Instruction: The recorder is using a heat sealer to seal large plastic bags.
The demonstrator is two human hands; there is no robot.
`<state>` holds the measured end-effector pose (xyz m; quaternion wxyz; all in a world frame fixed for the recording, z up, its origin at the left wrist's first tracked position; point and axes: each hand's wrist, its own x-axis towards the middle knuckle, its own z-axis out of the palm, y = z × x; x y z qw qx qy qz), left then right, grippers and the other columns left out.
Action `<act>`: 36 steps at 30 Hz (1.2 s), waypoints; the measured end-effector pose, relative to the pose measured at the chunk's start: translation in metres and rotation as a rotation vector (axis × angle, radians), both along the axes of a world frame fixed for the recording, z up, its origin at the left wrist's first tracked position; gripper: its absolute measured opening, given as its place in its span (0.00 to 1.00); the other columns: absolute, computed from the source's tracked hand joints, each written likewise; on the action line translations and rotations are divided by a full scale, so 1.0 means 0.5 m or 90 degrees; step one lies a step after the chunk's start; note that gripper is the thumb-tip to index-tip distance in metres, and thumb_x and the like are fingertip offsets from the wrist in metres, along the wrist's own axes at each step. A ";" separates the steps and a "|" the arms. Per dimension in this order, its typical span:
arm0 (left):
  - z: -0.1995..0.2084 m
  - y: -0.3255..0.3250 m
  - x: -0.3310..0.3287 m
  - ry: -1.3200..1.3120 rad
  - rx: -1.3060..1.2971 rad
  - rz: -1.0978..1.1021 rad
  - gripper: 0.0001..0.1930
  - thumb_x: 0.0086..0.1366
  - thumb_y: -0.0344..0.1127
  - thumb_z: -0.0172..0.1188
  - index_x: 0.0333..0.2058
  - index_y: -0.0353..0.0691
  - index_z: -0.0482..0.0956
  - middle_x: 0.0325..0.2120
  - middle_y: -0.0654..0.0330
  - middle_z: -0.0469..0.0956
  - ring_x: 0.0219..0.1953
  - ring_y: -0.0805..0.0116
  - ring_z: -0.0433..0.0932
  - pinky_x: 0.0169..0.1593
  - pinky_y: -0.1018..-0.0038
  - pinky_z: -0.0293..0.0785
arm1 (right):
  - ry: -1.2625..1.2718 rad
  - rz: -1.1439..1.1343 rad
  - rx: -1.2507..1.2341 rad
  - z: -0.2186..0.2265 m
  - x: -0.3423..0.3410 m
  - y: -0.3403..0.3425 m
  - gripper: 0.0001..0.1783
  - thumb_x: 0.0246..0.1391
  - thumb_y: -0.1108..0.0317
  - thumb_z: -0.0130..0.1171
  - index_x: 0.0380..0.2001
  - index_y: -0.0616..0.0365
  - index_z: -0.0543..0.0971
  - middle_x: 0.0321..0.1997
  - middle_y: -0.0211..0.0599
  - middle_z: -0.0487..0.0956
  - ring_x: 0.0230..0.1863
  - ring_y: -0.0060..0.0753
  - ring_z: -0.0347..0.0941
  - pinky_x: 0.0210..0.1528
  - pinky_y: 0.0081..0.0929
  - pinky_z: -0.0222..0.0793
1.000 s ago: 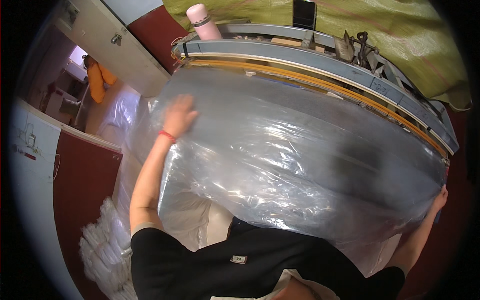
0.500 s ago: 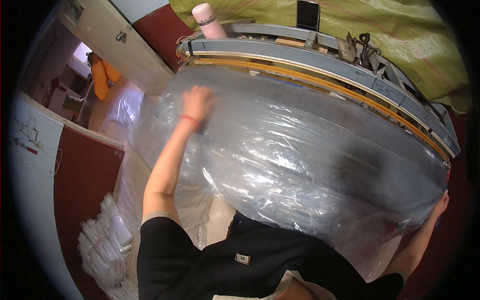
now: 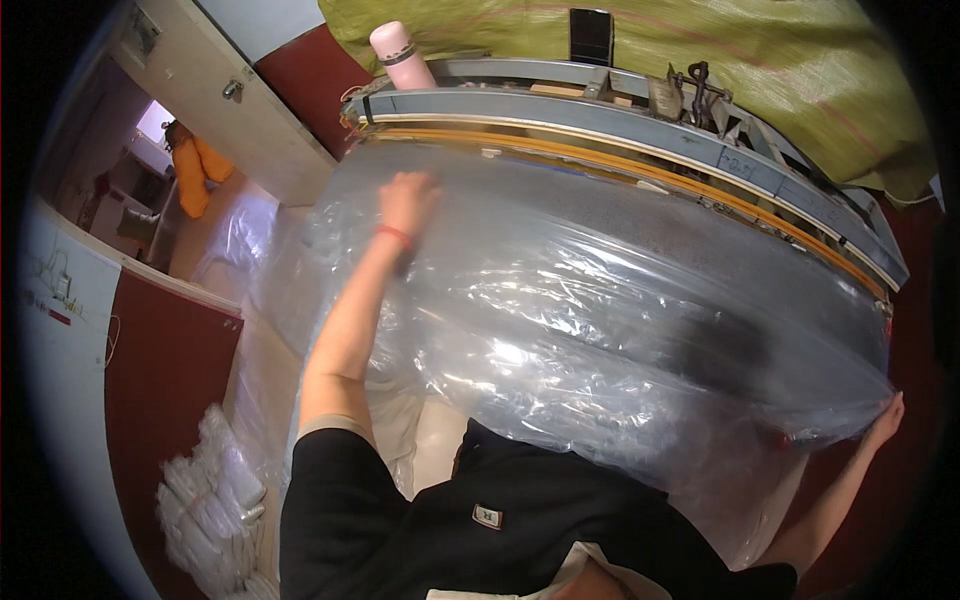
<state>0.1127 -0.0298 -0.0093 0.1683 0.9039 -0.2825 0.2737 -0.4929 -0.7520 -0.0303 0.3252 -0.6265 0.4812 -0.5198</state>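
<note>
At the lower left of the frame, a heap of clear plastic bags (image 3: 210,500) is seen beside a dark red wall panel (image 3: 170,380). Above it, in the upper left, a puffy orange item (image 3: 197,170) is framed by a doorway, next to which a pale door (image 3: 215,60) is set. Left of centre, the left hand (image 3: 408,205), its wrist circled by a red bracelet (image 3: 394,235), is laid over the clear plastic film (image 3: 560,290); its fingers are blurred, and whether any film is gripped cannot be told. Above it, a pink bottle (image 3: 403,58) is placed by the far-side grey metal beam (image 3: 560,112). The middle of the frame is filled by the film, spread wide and wrinkled below the beam. At top centre, a black smartphone (image 3: 591,37) is seen against a green woven tarp (image 3: 800,80). At the right edge, the film's corner is pinched by the right hand (image 3: 885,418), and creases are drawn toward it.
</note>
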 end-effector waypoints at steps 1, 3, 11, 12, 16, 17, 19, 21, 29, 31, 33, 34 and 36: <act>0.004 0.002 0.001 0.038 0.027 0.003 0.07 0.46 0.36 0.61 0.24 0.41 0.75 0.20 0.61 0.74 0.29 0.62 0.72 0.34 0.69 0.67 | 0.015 -0.033 -0.018 -0.003 0.003 0.009 0.26 0.50 0.49 0.50 0.40 0.62 0.72 0.33 0.31 0.71 0.35 0.23 0.64 0.40 0.19 0.61; -0.004 -0.010 0.023 0.055 0.053 -0.020 0.06 0.47 0.36 0.60 0.23 0.42 0.74 0.22 0.60 0.74 0.30 0.60 0.72 0.35 0.68 0.67 | 0.006 -0.018 -0.046 -0.017 -0.034 -0.025 0.25 0.50 0.50 0.51 0.40 0.63 0.72 0.36 0.34 0.73 0.35 0.25 0.67 0.39 0.19 0.63; 0.047 0.108 0.171 0.201 -0.225 -0.045 0.16 0.59 0.38 0.44 0.17 0.36 0.69 0.13 0.64 0.64 0.19 0.74 0.62 0.23 0.75 0.57 | -0.121 -0.015 -0.089 0.043 0.237 0.032 0.14 0.49 0.58 0.54 0.28 0.60 0.75 0.24 0.33 0.75 0.26 0.22 0.72 0.27 0.20 0.67; 0.040 0.121 0.203 0.360 -0.546 -0.088 0.15 0.59 0.38 0.44 0.17 0.37 0.67 0.12 0.67 0.59 0.18 0.78 0.60 0.21 0.76 0.54 | -0.196 0.003 -0.058 0.046 0.270 0.015 0.12 0.49 0.61 0.55 0.26 0.60 0.73 0.21 0.30 0.73 0.21 0.18 0.69 0.21 0.16 0.64; -0.007 -0.003 0.231 0.142 -0.550 0.000 0.15 0.60 0.40 0.44 0.21 0.35 0.67 0.15 0.66 0.61 0.21 0.75 0.61 0.26 0.76 0.60 | -0.114 -0.128 -0.177 0.063 0.275 0.009 0.12 0.49 0.62 0.54 0.24 0.61 0.70 0.20 0.27 0.71 0.22 0.17 0.64 0.27 0.17 0.61; -0.050 0.006 0.261 -0.016 -0.412 0.031 0.14 0.60 0.40 0.45 0.22 0.35 0.67 0.16 0.66 0.62 0.22 0.74 0.62 0.28 0.76 0.61 | -0.065 -0.096 -0.190 0.023 0.286 -0.015 0.12 0.49 0.62 0.55 0.24 0.62 0.71 0.21 0.27 0.72 0.23 0.18 0.64 0.28 0.18 0.62; -0.128 0.044 0.319 0.053 -0.401 0.066 0.12 0.60 0.38 0.47 0.24 0.35 0.67 0.19 0.64 0.64 0.24 0.74 0.62 0.31 0.77 0.62 | -0.054 -0.048 -0.198 -0.032 0.328 -0.050 0.11 0.48 0.64 0.56 0.23 0.62 0.72 0.22 0.28 0.73 0.25 0.18 0.65 0.30 0.18 0.62; -0.154 0.098 0.388 0.129 -0.482 0.023 0.10 0.60 0.37 0.48 0.23 0.37 0.66 0.18 0.67 0.64 0.22 0.77 0.61 0.27 0.81 0.60 | -0.086 -0.034 -0.192 -0.052 0.396 -0.055 0.10 0.46 0.66 0.57 0.23 0.63 0.73 0.21 0.29 0.73 0.26 0.18 0.65 0.31 0.18 0.62; -0.155 0.045 0.410 0.237 -0.592 -0.003 0.09 0.57 0.35 0.54 0.21 0.41 0.68 0.17 0.71 0.64 0.21 0.82 0.59 0.26 0.85 0.57 | -0.142 -0.025 -0.134 -0.057 0.427 -0.081 0.10 0.42 0.67 0.59 0.22 0.63 0.72 0.21 0.32 0.74 0.23 0.19 0.67 0.29 0.19 0.63; -0.145 0.048 0.403 0.230 -0.596 0.011 0.08 0.56 0.35 0.54 0.22 0.41 0.68 0.18 0.71 0.65 0.22 0.82 0.58 0.28 0.85 0.57 | -0.129 -0.057 -0.145 -0.056 0.425 -0.088 0.09 0.40 0.67 0.59 0.23 0.62 0.72 0.21 0.32 0.74 0.23 0.22 0.69 0.29 0.19 0.64; -0.142 0.029 0.392 0.210 -0.612 -0.005 0.07 0.56 0.33 0.53 0.22 0.41 0.68 0.18 0.71 0.65 0.22 0.81 0.60 0.28 0.84 0.58 | -0.056 -0.131 -0.204 -0.058 0.422 -0.100 0.09 0.41 0.68 0.58 0.24 0.61 0.71 0.22 0.34 0.74 0.22 0.23 0.69 0.28 0.19 0.65; -0.143 0.018 0.387 0.187 -0.630 -0.020 0.06 0.56 0.32 0.52 0.22 0.40 0.68 0.18 0.70 0.66 0.22 0.81 0.62 0.27 0.84 0.60 | 0.018 -0.202 -0.263 -0.062 0.419 -0.105 0.08 0.42 0.69 0.56 0.25 0.61 0.71 0.23 0.35 0.73 0.22 0.25 0.69 0.26 0.20 0.65; -0.130 0.070 0.387 0.286 -0.658 -0.028 0.05 0.56 0.31 0.51 0.23 0.40 0.68 0.19 0.69 0.67 0.22 0.79 0.64 0.26 0.83 0.62 | -0.006 -0.209 -0.242 -0.036 0.431 -0.084 0.08 0.44 0.70 0.54 0.27 0.62 0.70 0.24 0.38 0.73 0.23 0.27 0.70 0.24 0.22 0.66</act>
